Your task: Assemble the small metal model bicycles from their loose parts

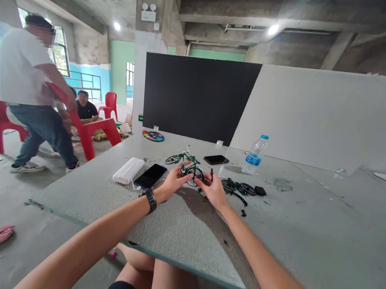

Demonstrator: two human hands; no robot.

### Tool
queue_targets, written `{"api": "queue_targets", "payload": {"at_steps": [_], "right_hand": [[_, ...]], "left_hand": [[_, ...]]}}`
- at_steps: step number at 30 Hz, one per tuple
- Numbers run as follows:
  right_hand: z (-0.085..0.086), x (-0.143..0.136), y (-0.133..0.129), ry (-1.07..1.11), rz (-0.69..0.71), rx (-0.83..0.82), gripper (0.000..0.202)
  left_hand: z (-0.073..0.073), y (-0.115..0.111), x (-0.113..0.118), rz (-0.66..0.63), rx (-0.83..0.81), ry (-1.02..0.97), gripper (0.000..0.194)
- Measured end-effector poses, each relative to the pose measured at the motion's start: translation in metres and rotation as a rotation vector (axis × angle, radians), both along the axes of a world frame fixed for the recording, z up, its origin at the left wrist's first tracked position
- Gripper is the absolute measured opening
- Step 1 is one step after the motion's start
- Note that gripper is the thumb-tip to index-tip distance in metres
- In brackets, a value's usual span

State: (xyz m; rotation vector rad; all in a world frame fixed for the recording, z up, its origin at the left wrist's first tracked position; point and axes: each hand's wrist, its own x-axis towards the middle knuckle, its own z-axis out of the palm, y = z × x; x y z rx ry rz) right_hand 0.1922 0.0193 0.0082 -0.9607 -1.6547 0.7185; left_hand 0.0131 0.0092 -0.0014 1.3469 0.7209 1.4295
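A small green model bicycle (pixel 193 161) with spoked wheels is held up just over the table in front of me. My left hand (pixel 175 180) is closed on it near the closer wheel (pixel 194 176). My right hand (pixel 213 190) is closed too, its thumb against the right side of that wheel. A short black stick-like piece (pixel 211 172) pokes up from its fingers; its kind is too small to tell. Right of my right hand lie loose black parts: round wheel-like pieces (pixel 245 189), a thin curved strip (pixel 239 198) and a tiny bit (pixel 243 213).
On the grey table (pixel 313 224) lie a white power bank (pixel 128 170), a phone (pixel 150 176), another phone (pixel 216 159) and a colourful disc (pixel 153 136). A water bottle (pixel 255 155) stands behind. Black and white panels rise beyond. A person (pixel 28 67) grips a red chair (pixel 94 135) on the left.
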Motion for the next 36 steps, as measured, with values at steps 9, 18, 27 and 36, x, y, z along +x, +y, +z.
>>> {"api": "queue_targets", "payload": {"at_steps": [9,18,27,36], "right_hand": [[0.003,0.022,0.017,-0.011,-0.116,0.067,0.054],[0.012,0.035,0.01,-0.31,-0.257,0.304,0.057],[0.011,0.032,0.004,-0.461,-0.255,0.301,0.036],[0.004,0.033,0.005,-0.549,-0.208,0.301,0.021]], "left_hand": [[0.008,0.007,-0.012,0.072,-0.063,-0.247,0.047],[0.003,0.024,-0.04,0.229,-0.03,-0.029,0.049],[-0.006,0.034,-0.052,0.36,0.155,0.466,0.032],[0.001,0.029,-0.052,0.401,0.225,0.677,0.025]]}}
